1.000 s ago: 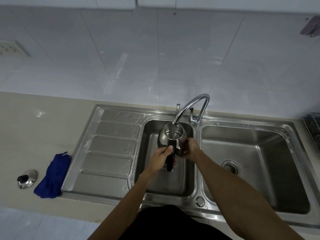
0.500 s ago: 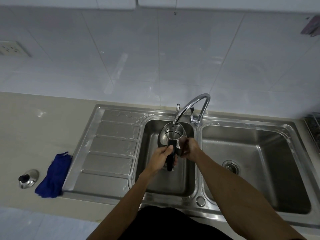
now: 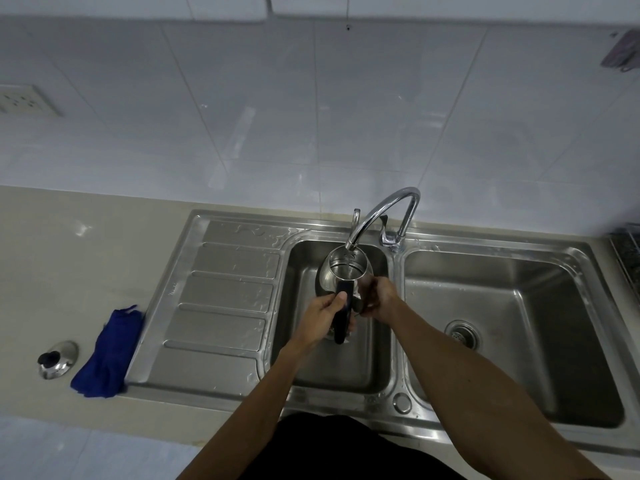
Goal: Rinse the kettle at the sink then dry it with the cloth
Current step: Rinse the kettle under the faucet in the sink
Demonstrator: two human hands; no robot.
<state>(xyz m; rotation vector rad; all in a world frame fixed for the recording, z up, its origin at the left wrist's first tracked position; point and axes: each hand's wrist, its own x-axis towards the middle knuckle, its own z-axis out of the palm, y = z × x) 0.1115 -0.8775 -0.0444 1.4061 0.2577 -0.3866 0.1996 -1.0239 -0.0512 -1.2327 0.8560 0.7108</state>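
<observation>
A steel kettle (image 3: pixel 341 270) with a black handle hangs over the left basin of the sink (image 3: pixel 311 375), its open mouth right under the curved tap (image 3: pixel 384 206). Water is visible inside it. My left hand (image 3: pixel 325 315) is wrapped around the black handle. My right hand (image 3: pixel 379 299) presses against the kettle's right side. The blue cloth (image 3: pixel 109 351) lies crumpled on the counter left of the drainboard. The kettle's lid (image 3: pixel 57 359), steel with a black knob, rests beside the cloth.
The right basin (image 3: pixel 588 358) has a drain strainer (image 3: pixel 462 333) in its floor. A ribbed drainboard (image 3: pixel 221 306) lies between the left basin and the cloth. A wall socket (image 3: pixel 26 105) is at far left, and a dark rack edge (image 3: pixel 627 251) at far right.
</observation>
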